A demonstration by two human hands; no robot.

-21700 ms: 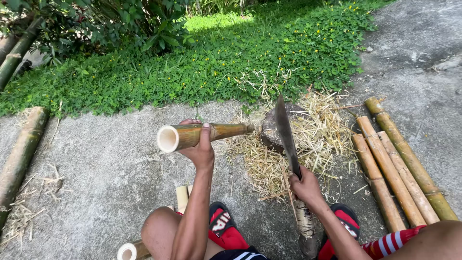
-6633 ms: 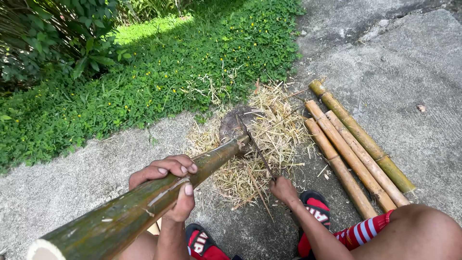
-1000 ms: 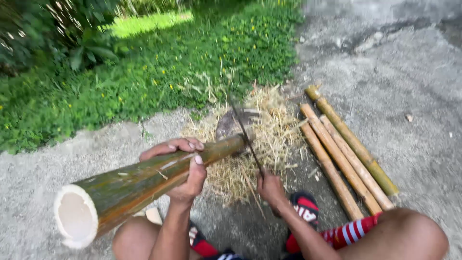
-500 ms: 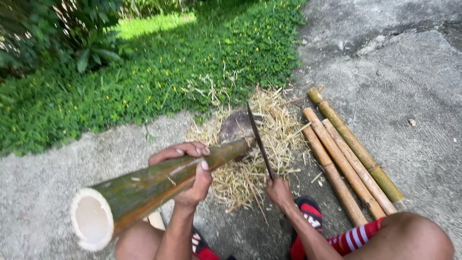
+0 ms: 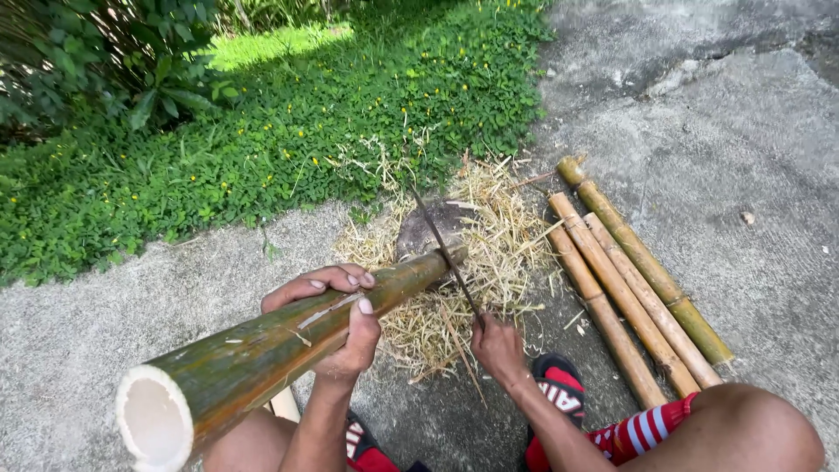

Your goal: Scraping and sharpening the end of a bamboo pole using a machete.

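Note:
My left hand grips a thick green bamboo pole around its middle. The pole's hollow cut end points toward me, and its far end rests on a dark chopping block. My right hand holds the handle of a long dark knife. The blade stands edge-on, slanting up over the far end of the pole, close to it or touching it. A heap of pale bamboo shavings lies around the block.
Several trimmed bamboo poles lie side by side on the concrete at the right. Green plants border the concrete at the back. My knee and red sandals are at the bottom.
The pole's near end has dropped lower and closer to me. The knife has tilted edge-on and stays over the pole's far end; both hands keep their grips.

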